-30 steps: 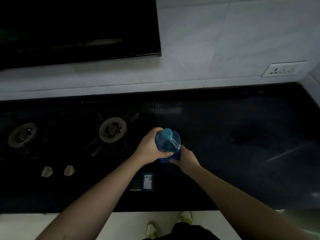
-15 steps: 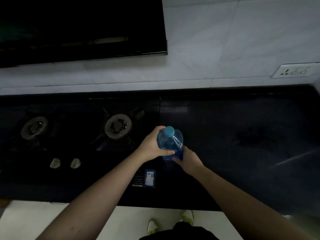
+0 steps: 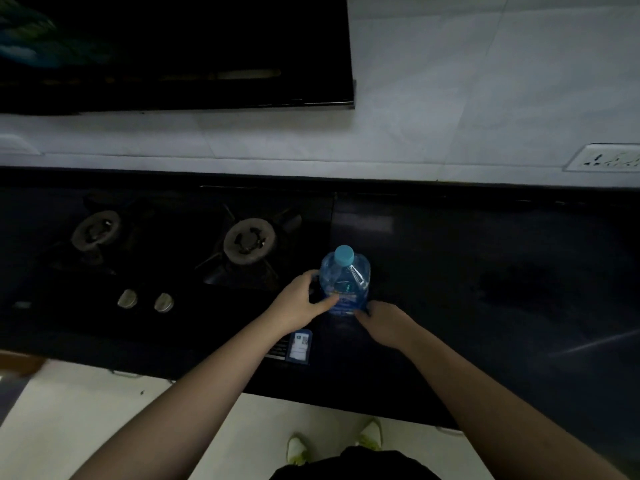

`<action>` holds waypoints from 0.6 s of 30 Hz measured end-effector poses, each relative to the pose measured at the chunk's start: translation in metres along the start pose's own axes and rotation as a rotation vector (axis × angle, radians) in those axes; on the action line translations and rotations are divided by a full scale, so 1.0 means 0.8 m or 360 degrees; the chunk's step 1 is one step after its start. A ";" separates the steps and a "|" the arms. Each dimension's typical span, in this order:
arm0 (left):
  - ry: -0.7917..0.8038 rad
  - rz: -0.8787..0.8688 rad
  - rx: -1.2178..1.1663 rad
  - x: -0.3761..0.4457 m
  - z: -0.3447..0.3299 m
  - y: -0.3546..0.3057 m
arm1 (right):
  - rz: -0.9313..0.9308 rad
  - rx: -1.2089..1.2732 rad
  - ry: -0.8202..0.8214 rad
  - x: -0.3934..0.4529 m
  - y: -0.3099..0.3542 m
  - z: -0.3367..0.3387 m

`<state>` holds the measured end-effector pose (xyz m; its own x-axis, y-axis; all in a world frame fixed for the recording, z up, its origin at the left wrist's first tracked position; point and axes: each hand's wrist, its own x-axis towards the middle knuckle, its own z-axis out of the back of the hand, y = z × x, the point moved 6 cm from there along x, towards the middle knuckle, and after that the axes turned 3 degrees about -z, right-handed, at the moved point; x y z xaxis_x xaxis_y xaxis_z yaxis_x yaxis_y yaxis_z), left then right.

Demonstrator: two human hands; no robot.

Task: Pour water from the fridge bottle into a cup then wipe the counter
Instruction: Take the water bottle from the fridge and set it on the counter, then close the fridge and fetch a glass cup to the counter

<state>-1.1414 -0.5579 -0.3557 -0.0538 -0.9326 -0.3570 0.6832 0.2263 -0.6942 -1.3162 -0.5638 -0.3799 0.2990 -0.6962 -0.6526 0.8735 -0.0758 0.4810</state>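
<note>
While your left hand [image 3: 300, 303] has its fingers curled round the near left side of the bottle [image 3: 345, 285], thumb across the front of the label, use that hold as the anchor and do not squeeze, since thin plastic like this will likely buckle. Your right hand [image 3: 382, 323] sits at the bottle's lower right, fingertips at its base; whether they are pinching it or only touching it I cannot tell, as they are tucked out of sight. The bottle stands upright on the dark counter [image 3: 485, 271], just right of the stove [image 3: 166, 258] and close to the nearer burner [image 3: 249, 241], with its blue cap [image 3: 344, 255] on. It looks like you are settling it before opening, so make sure the base is flat and steady, then bring the right hand up to the cap and twist while the left resists the turn. No cup is in view, so fetch one before you tilt anything. Keep the bottle off the stove's edge, where it could tip.
</note>
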 end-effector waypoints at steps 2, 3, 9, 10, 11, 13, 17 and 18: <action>0.0007 0.0010 0.0164 -0.009 0.000 0.004 | 0.0025 -0.0137 0.0091 -0.003 0.005 -0.011; 0.0007 0.0004 0.0250 -0.015 0.000 0.004 | 0.0044 -0.0188 0.0110 -0.004 0.008 -0.016; 0.0045 0.0140 0.0702 -0.052 0.002 0.022 | 0.0052 -0.0250 0.0020 -0.001 0.014 -0.042; 0.0076 0.0176 0.0797 -0.059 0.001 0.028 | 0.0034 -0.0305 -0.0038 -0.003 0.015 -0.043; 0.0092 0.0197 0.0883 -0.066 0.001 0.034 | 0.0029 -0.0400 -0.0103 -0.006 0.017 -0.044; 0.0080 0.0212 0.0982 -0.082 0.003 0.043 | 0.0062 -0.0627 -0.0225 -0.016 0.027 -0.047; -0.0035 0.0200 0.1022 -0.117 0.011 0.061 | 0.0177 -0.0841 -0.0395 -0.042 0.057 -0.059; -0.0070 0.0199 0.1033 -0.126 0.014 0.066 | 0.0202 -0.0857 -0.0403 -0.047 0.064 -0.065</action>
<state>-1.0917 -0.4547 -0.3497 0.0750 -0.9240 -0.3750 0.9832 0.1313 -0.1268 -1.2625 -0.5041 -0.3611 0.3705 -0.8293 -0.4182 0.9284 0.3446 0.1390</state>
